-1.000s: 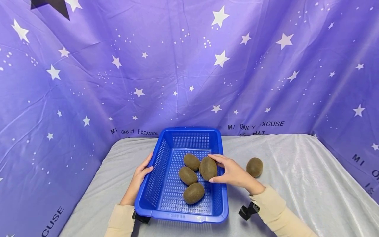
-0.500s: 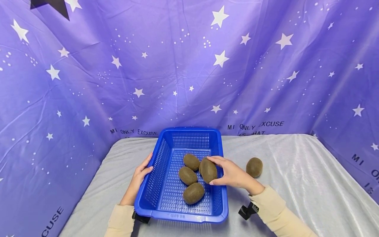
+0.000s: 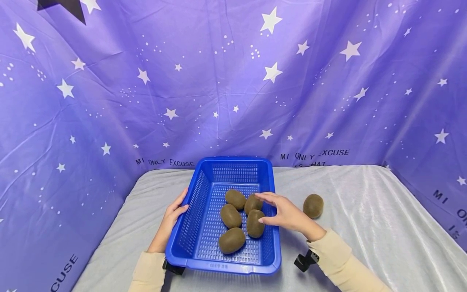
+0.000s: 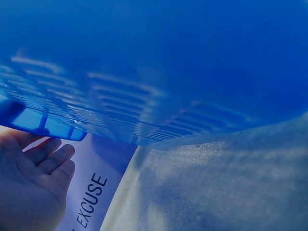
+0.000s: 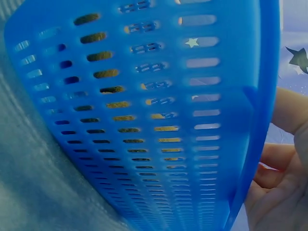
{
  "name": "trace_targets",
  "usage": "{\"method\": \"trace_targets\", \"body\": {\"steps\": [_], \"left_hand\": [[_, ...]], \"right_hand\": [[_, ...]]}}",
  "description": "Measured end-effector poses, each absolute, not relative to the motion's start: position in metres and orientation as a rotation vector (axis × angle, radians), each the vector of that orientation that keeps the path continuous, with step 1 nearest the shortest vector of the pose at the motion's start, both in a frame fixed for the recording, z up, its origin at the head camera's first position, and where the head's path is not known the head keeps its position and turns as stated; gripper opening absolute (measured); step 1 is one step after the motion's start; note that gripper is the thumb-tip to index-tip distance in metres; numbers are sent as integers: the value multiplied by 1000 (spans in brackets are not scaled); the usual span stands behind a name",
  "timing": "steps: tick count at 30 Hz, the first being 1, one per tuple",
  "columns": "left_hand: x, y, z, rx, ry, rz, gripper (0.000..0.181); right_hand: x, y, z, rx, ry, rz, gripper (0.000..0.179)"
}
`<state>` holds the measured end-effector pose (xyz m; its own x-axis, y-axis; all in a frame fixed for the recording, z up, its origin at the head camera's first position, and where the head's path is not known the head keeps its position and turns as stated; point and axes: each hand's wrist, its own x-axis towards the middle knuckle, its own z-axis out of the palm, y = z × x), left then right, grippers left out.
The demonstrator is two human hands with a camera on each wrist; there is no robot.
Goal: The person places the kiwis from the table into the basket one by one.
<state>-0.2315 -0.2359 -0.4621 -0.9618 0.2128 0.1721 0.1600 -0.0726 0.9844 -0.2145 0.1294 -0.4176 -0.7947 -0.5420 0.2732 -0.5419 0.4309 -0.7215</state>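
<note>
Several brown kiwis, one of them the front right kiwi (image 3: 255,225), lie loosely together in a blue plastic basket (image 3: 223,267) with slotted walls. My left hand (image 3: 170,215) holds the basket's left rim, thumb above. In the left wrist view the fingers of that left hand (image 4: 41,180) reach just under the rim. Across the right rim, my right hand (image 3: 286,213) is spread with a gap between thumb and fingers. Its thumb tip overlaps the front right kiwi, and its fingertips are right at the back right kiwi (image 3: 251,204). The right wrist view shows the basket's outer wall (image 5: 144,110).
Another kiwi (image 3: 313,206) lies on the grey cloth (image 3: 365,227) to the right, behind my right forearm. A purple curtain with white stars (image 3: 219,81) hangs behind and at both sides.
The kiwi my right hand was gripping is let go and sits lower in the basket, revealing another behind it. The front kiwi has shifted left. My left hand has not moved.
</note>
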Motion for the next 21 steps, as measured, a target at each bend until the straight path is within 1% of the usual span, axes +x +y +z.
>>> {"method": "trace_targets", "body": {"steps": [10, 16, 21], "left_hand": [[-232, -235, -463, 464, 2079, 2253, 59], [-233, -235, -463, 468, 2101, 2256, 58], [-232, -235, -464, 457, 2066, 2272, 58]], "right_hand": [[-208, 150, -425, -865, 2652, -1607, 52], [-209, 166, -434, -872, 2743, -1665, 45], [-212, 179, -442, -868, 2870, -1642, 45]]}}
